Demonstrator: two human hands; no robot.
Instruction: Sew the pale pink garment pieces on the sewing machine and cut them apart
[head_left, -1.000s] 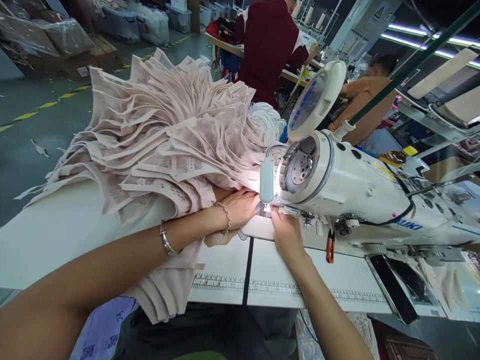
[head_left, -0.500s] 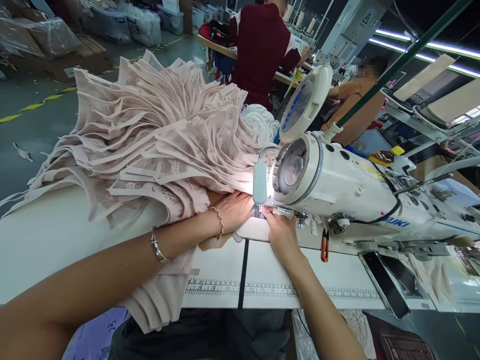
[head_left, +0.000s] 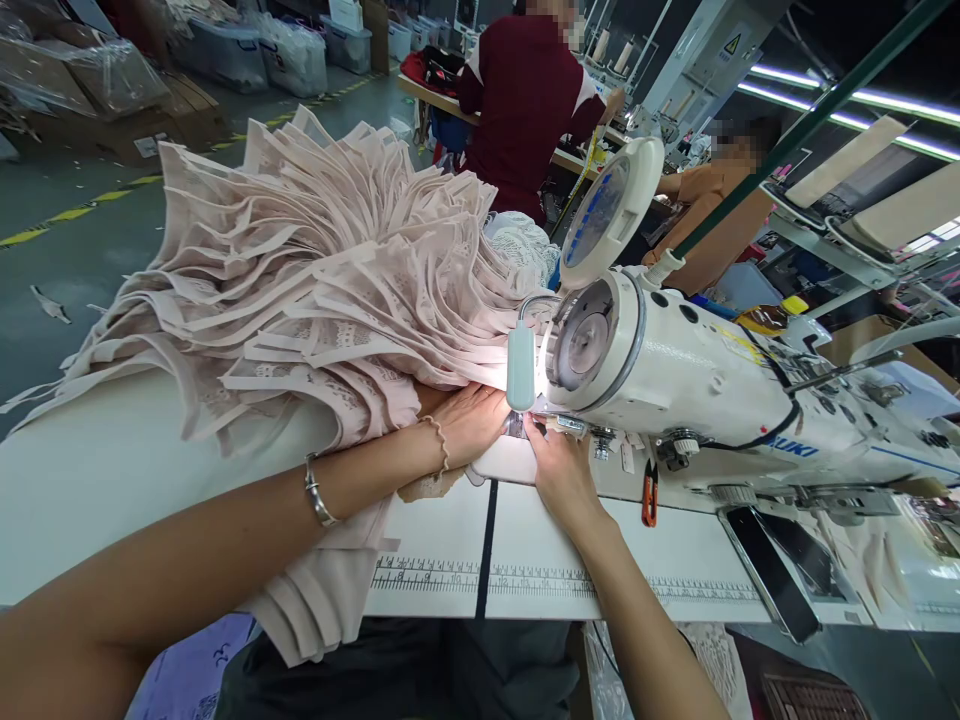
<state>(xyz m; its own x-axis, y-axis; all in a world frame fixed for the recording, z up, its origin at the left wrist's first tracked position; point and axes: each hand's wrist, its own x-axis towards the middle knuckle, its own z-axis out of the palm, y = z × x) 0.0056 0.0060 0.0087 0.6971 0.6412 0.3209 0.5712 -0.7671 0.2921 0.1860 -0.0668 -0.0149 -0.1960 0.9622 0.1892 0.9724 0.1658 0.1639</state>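
Observation:
A white sewing machine point(head_left: 697, 360) stands on the white table, its small green lamp point(head_left: 520, 368) glowing over the needle area. My left hand point(head_left: 472, 422) lies against the pale pink fabric just left of the needle, its fingertips partly hidden by the lamp. On the other side of the needle is my right hand point(head_left: 559, 465), thumb and fingers close together at the presser foot; what they hold is hidden. A big pile of pale pink lace-trimmed pieces point(head_left: 322, 270) spreads beyond my left arm, and more layers point(head_left: 319, 600) hang over the front edge.
Orange snips point(head_left: 649, 495) and a phone point(head_left: 772, 575) lie right of my right arm. A ruler strip point(head_left: 540, 580) runs along the front edge. One person in dark red point(head_left: 514, 100) and another in orange-brown point(head_left: 705, 200) sit beyond the machine.
Both hands remain almost in place at the needle. The view has shifted slightly, and the person in dark red has moved their head a little.

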